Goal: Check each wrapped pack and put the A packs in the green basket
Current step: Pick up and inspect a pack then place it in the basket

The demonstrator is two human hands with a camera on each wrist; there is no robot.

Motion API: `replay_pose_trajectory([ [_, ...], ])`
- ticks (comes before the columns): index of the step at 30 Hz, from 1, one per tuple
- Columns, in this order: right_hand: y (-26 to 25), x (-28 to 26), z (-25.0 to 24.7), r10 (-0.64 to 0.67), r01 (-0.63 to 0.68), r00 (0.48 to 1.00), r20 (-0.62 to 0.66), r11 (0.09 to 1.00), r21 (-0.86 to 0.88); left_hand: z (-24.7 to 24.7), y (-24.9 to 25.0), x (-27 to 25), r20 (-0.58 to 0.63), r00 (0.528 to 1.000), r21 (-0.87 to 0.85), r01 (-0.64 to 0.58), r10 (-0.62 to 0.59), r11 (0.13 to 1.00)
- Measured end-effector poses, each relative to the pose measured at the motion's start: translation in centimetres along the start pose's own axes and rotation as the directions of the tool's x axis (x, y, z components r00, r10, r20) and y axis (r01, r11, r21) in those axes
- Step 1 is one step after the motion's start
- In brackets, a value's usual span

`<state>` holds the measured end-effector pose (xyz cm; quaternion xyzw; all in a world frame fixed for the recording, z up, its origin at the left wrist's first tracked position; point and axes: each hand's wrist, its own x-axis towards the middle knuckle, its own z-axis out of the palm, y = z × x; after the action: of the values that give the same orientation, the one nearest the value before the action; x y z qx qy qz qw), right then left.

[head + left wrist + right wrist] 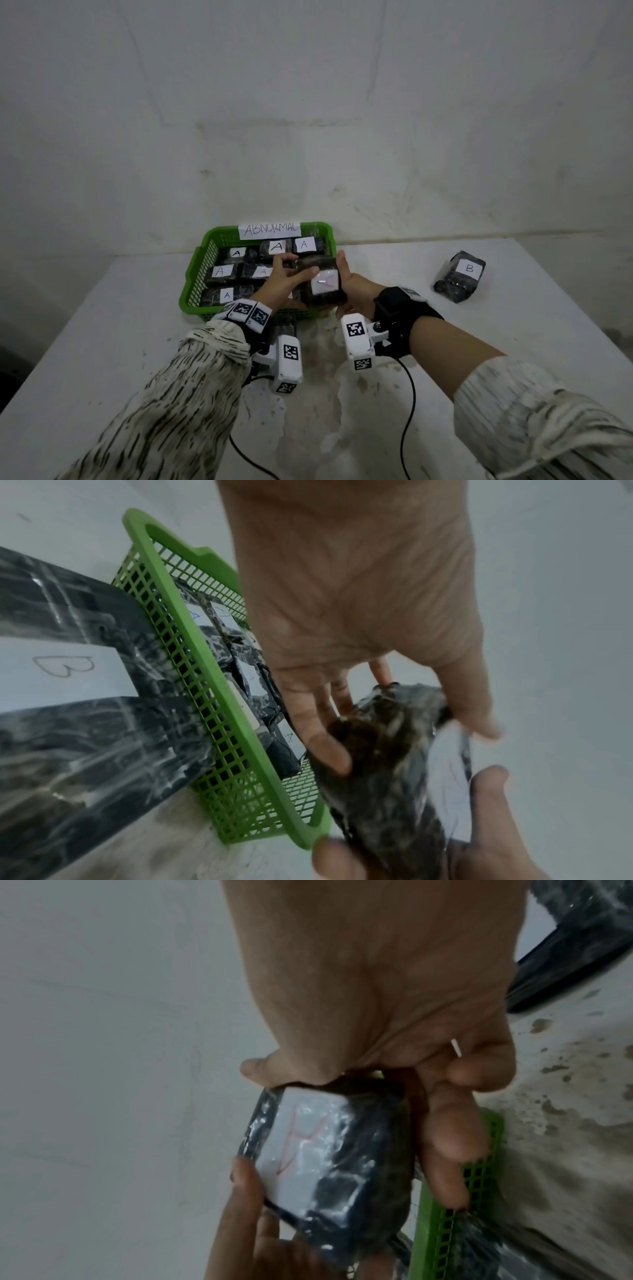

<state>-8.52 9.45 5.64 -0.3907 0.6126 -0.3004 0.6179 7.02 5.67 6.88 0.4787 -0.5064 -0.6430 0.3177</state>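
Both hands hold one dark wrapped pack (320,282) just above the right front corner of the green basket (195,274). My left hand (286,274) grips its left side, thumb on top. My right hand (349,286) grips its right side, thumb up and fingers curled underneath. The pack's white label (301,1139) carries a red A, plain in the right wrist view. Several packs labelled A (277,246) lie in the basket. In the left wrist view the held pack (387,772) hangs beside the basket rim (205,653).
A paper reading ABNORMAL (270,230) stands on the basket's back rim. A pack labelled B (460,275) lies on the white table (513,342) to the right. Another pack labelled B (68,696) lies outside the basket, near my left wrist. A wall rises behind the table.
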Motion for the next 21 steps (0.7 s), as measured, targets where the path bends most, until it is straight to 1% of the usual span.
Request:
replay_pose_trajectory([
  [1, 0.2, 0.2, -0.1, 0.021, -0.02, 1.0, 0.022, 0.999, -0.043, -0.3, 0.0, 0.2, 0.001, 1.0, 0.051, -0.005, 0.005, 0.999],
  [3, 0.3, 0.1, -0.3, 0.068, -0.058, 0.997, 0.041, 0.977, -0.207, -1.0, 0.2, 0.6, 0.005, 1.0, 0.151, -0.011, 0.01, 0.989],
  [4, 0.3, -0.1, -0.3, 0.053, -0.047, 0.998, 0.017, 0.968, -0.247, -1.3, 0.2, 0.7, 0.014, 1.0, 0.181, -0.012, 0.01, 0.983],
  [5, 0.4, 0.0, -0.3, -0.012, 0.01, 1.0, -0.011, 0.979, -0.203, -1.6, 0.3, 0.8, 0.032, 0.999, 0.202, -0.021, 0.014, 0.979],
  [7, 0.3, 0.1, -0.4, -0.157, 0.155, 0.987, -0.041, 0.987, -0.032, -2.2, 0.2, 1.2, 0.08, 0.997, 0.264, -0.035, 0.015, 0.964],
  [8, 0.2, 0.2, -0.3, -0.201, 0.201, 0.979, -0.032, 0.979, 0.025, -2.4, 0.2, 1.3, 0.109, 0.994, 0.31, -0.035, 0.001, 0.95],
  [10, 0.1, 1.0, 0.0, -0.229, 0.232, 0.972, -0.048, 0.971, 0.059, -2.5, 0.2, 1.5, 0.163, 0.986, 0.37, -0.038, -0.025, 0.928],
  [11, 0.1, 1.4, 0.2, -0.229, 0.236, 0.969, -0.095, 0.97, 0.064, -2.3, 0.2, 1.6, 0.164, 0.986, 0.368, -0.034, -0.029, 0.929],
  [12, 0.1, 2.0, 0.4, -0.223, 0.24, 0.961, -0.166, 0.967, 0.088, -2.2, 0.1, 1.8, 0.139, 0.99, 0.362, -0.029, -0.023, 0.932],
  [13, 0.1, 2.5, 0.7, -0.21, 0.245, 0.943, -0.259, 0.963, 0.113, -2.2, -0.1, 2.1, 0.097, 0.995, 0.371, -0.045, 0.009, 0.928],
  [14, 0.0, 2.9, 1.0, -0.199, 0.25, 0.908, -0.369, 0.964, 0.096, -2.4, -0.6, 2.4, 0.048, 0.998, 0.411, -0.061, 0.045, 0.91],
  [15, 0.1, 3.3, 1.1, -0.206, 0.248, 0.856, -0.474, 0.968, 0.028, -2.7, -1.3, 2.9, 0.002, 0.996, 0.48, -0.076, 0.085, 0.874],
  [16, 0.1, 3.5, 1.3, -0.224, 0.224, 0.803, -0.552, 0.972, -0.069, -3.1, -2.1, 3.4, -0.035, 0.994, 0.574, -0.067, 0.106, 0.816],
  [17, 0.2, 3.7, 1.5, -0.247, 0.186, 0.762, -0.598, 0.969, -0.163, -3.6, -3.1, 3.6, -0.062, 0.993, 0.68, -0.031, 0.099, 0.732],
  [18, 0.3, 3.7, 1.7, -0.268, 0.14, 0.738, -0.619, 0.959, -0.248, -3.9, -3.9, 3.6, -0.09, 0.993, 0.773, 0.021, 0.077, 0.634],
  [19, 0.4, 3.7, 1.9, -0.278, 0.096, 0.735, -0.619, 0.946, -0.31, -4.1, -4.7, 3.5, -0.117, 0.992, 0.838, 0.069, 0.056, 0.541],
  [20, 0.5, 3.7, 2.0, -0.279, 0.058, 0.744, -0.608, 0.932, -0.357, -4.2, -5.5, 3.3, -0.138, 0.99, 0.874, 0.107, 0.031, 0.474],
  [21, 0.6, 3.9, 2.1, -0.279, 0.026, 0.755, -0.594, 0.917, -0.397, -4.1, -5.9, 3.0, -0.154, 0.988, 0.886, 0.134, 0.01, 0.444],
])
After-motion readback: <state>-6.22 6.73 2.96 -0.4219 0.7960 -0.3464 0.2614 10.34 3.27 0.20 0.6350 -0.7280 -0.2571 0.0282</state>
